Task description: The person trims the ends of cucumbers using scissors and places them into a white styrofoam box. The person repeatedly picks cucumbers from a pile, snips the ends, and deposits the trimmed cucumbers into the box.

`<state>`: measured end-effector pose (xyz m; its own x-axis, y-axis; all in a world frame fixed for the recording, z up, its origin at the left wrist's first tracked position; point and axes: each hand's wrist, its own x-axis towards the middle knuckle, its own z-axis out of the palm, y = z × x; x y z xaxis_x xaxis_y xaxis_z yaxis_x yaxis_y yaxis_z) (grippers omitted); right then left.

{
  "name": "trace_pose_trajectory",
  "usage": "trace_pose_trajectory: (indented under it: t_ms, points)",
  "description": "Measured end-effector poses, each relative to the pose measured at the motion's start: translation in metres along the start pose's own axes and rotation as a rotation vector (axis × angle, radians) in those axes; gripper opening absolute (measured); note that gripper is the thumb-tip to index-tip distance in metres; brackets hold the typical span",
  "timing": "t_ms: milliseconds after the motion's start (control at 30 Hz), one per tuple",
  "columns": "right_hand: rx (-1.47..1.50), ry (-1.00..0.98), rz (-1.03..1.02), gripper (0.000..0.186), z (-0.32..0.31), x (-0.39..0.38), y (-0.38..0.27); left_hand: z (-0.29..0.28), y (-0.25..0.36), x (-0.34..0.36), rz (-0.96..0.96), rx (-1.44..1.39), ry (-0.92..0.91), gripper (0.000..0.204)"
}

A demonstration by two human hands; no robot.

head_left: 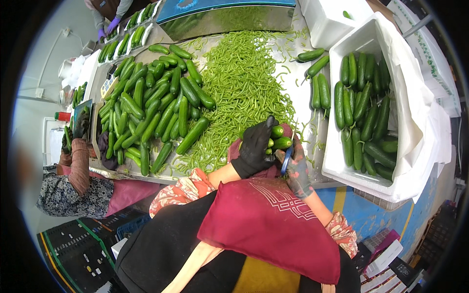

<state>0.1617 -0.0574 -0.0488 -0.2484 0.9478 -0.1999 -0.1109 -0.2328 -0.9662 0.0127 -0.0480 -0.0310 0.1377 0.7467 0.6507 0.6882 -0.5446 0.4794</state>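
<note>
here at the bench (pixel 299 78), bare metal showing on the right, the left hand (pixel 255 144) in its black glove is grasping a clutch of cucumbers (pixel 282 143), smooth, glossy, blunt-ended, at least 3 tips in view! right beside it, the right hand (pixel 297 171), in a dark, pink-blotched glove, grips a blue tool (pixel 287 161), its kind hard to tell. soft, dull-red cloth (pixel 266 172) bunches beneath the hands. beyond, a great carpet of beans (pixel 239 83), thin, curved, matte, far too many to count! on the left, 1 heaped pile (pixel 156 102) of long, shiny cucumbers; on the right, 4 loose cucumbers (pixel 324 91) near 1 white foam box (pixel 361 184), paper-lined and well stocked with more.
</note>
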Motion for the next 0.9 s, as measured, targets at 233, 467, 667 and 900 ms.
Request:
trace_pose_trajectory:
  t_ms: [233, 467, 667, 900]
  points:
    - [1.176, -0.153, 0.256, 0.053, -0.020, 0.014, 0.013, 0.001, 0.002, 0.001, 0.018, 0.024, -0.016, 0.089]
    - [1.316, -0.542, 0.361, 0.048, -0.037, 0.038, 0.012, 0.001, 0.003, 0.004, -0.019, -0.037, -0.055, 0.089]
    - [0.552, 0.038, 0.019, 0.031, -0.013, 0.041, 0.006, -0.006, 0.008, 0.010, 0.040, -0.020, -0.077, 0.090]
    - [0.980, -0.547, 0.216, 0.038, -0.030, 0.053, -0.005, -0.006, 0.002, 0.004, 0.026, -0.029, -0.145, 0.090]
